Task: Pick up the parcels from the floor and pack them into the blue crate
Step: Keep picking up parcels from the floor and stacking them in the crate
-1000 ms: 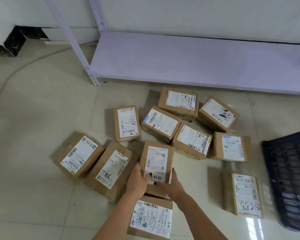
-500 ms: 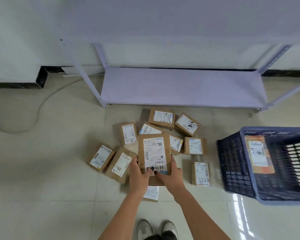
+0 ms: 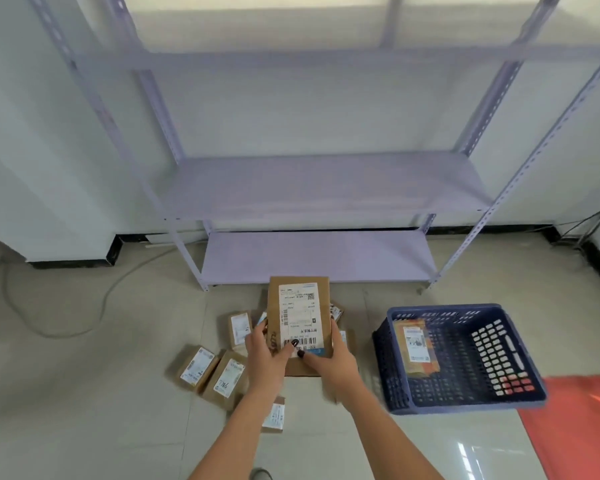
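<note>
Lavender metal shelving unit (image 3: 312, 188) stood against white wall. Blue crate (image 3: 465, 403) sat on tiled floor at right, one labelled parcel in crate (image 3: 415, 344) against its left wall. Held parcel (image 3: 300, 320) was raised above floor parcels (image 3: 219, 370), label up. Left hand (image 3: 267, 358) gripped its left edge, right hand (image 3: 333, 362) its right edge, thumbs pressed on label.
</note>
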